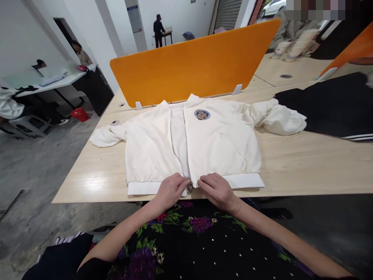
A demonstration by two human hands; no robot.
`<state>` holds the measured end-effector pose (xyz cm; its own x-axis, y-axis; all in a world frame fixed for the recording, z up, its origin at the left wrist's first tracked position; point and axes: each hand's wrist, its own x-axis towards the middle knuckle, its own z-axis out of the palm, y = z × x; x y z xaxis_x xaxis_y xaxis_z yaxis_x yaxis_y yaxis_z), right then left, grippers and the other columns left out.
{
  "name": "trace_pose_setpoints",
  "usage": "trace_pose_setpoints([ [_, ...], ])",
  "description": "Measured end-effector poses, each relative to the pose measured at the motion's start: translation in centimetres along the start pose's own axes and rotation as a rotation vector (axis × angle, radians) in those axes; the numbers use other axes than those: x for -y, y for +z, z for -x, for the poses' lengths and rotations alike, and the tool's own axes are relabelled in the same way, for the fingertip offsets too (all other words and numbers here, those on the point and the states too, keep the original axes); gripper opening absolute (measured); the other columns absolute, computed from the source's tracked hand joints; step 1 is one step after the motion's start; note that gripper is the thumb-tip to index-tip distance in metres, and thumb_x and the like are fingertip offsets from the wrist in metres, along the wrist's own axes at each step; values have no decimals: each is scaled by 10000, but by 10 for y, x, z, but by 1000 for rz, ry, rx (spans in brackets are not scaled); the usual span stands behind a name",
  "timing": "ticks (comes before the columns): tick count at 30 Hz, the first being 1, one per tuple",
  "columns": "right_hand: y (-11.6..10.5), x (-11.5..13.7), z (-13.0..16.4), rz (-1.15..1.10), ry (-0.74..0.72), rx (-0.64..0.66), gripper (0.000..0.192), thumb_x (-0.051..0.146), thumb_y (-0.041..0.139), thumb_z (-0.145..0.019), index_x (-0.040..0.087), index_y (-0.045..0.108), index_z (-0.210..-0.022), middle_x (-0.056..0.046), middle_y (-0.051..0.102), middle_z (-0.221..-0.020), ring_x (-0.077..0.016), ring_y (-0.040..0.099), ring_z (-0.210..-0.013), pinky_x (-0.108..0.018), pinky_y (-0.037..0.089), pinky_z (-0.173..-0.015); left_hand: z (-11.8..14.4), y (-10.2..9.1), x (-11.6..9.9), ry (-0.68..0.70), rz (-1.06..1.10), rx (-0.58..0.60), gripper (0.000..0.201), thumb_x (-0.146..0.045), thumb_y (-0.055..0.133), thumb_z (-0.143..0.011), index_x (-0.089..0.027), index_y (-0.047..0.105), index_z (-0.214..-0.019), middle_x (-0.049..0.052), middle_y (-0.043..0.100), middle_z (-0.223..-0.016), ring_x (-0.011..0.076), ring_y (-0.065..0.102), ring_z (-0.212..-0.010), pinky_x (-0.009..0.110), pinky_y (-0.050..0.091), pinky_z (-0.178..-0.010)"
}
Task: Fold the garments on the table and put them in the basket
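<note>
A cream jacket (pixel 151 144) lies front side up on the table, its sleeves spread to both sides and its front parted. A round blue badge (pixel 202 114) sits on the chest. At the bottom hem, my left hand (pixel 171 189) pinches the lower corner of one front edge beside the zipper (pixel 190 186). Across from it, my right hand (pixel 217 190) has its fingers closed on the other front edge at the hem. The zipper's metal end shows between both hands; fingertips partly hide how it is gripped.
An orange divider (pixel 192 68) stands behind the jacket on the wooden table (pixel 314 159). Black clothing with white stripes (pixel 329 107) lies to the right. Dark folded garments (pixel 62 256) are at lower left. A red bucket (pixel 79 114), a stool (pixel 32 123) and several people are farther off.
</note>
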<state>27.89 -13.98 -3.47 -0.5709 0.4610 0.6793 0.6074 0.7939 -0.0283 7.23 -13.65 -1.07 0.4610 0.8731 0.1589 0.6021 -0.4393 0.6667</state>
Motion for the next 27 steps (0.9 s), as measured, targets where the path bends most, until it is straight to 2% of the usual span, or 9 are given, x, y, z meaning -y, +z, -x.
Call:
trace_pose_setpoints([
  [3,1,0,0,7,-28,-32,191,90,430,-891,155,607,-922,-79,608,-776,-168,462,-681,-316,336,-625,-10,1,-5,-214,236,73,346,-414,406,-913,-186,605,-745,-15,523,-612,130,507,-615,248,398,-608],
  [6,1,0,-3,16,-30,-47,198,88,427,-890,165,604,-931,-72,612,-767,-164,472,-669,-317,344,-622,-16,2,-8,-434,596,186,318,-490,534,-815,-183,559,-742,-64,444,-473,93,411,-447,219,340,-477],
  [8,0,1,-4,19,-23,-52,188,84,436,-885,154,603,-933,-78,619,-773,-167,487,-673,-320,350,-620,-18,4,-10,-510,786,224,365,-531,620,-738,-182,514,-716,-70,462,-448,70,380,-400,198,283,-430],
  [12,-7,6,-3,-27,4,-87,134,110,516,-862,152,607,-950,-87,634,-811,-176,530,-708,-323,378,-636,-20,8,-10,-538,946,106,415,-536,700,-663,-170,510,-709,-66,488,-424,46,365,-349,182,195,-385],
  [14,-10,9,-1,-161,53,-57,113,142,522,-871,173,615,-927,-75,633,-795,-169,543,-704,-307,401,-633,-20,8,-11,-537,985,40,399,-514,706,-673,-157,536,-717,-66,481,-414,38,353,-338,181,174,-378],
  [16,-13,12,0,-404,160,87,148,181,476,-900,189,624,-908,-60,625,-763,-156,556,-686,-279,424,-608,-20,8,-13,-530,1052,20,381,-492,703,-692,-140,569,-746,-56,504,-441,31,357,-346,177,177,-379],
  [20,-13,15,1,-928,591,373,240,274,421,-931,213,597,-1082,5,587,-679,-119,555,-540,-246,442,-520,-19,3,-19,-497,1239,36,386,-393,758,-669,-115,622,-900,9,639,-702,36,491,-474,164,326,-449],
  [23,-11,19,2,-1155,789,446,271,334,471,-913,233,522,-1160,48,551,-626,-104,535,-481,-225,427,-468,-17,2,-20,-497,1290,-6,381,-350,773,-667,-117,606,-919,7,638,-727,45,539,-531,165,404,-524],
  [27,-7,25,3,-1328,920,385,240,452,512,-881,221,478,-938,11,604,-791,-85,526,-463,-206,364,-391,-14,4,-16,-564,1201,25,399,-480,706,-715,-134,567,-856,-20,598,-623,46,489,-412,168,331,-406],
])
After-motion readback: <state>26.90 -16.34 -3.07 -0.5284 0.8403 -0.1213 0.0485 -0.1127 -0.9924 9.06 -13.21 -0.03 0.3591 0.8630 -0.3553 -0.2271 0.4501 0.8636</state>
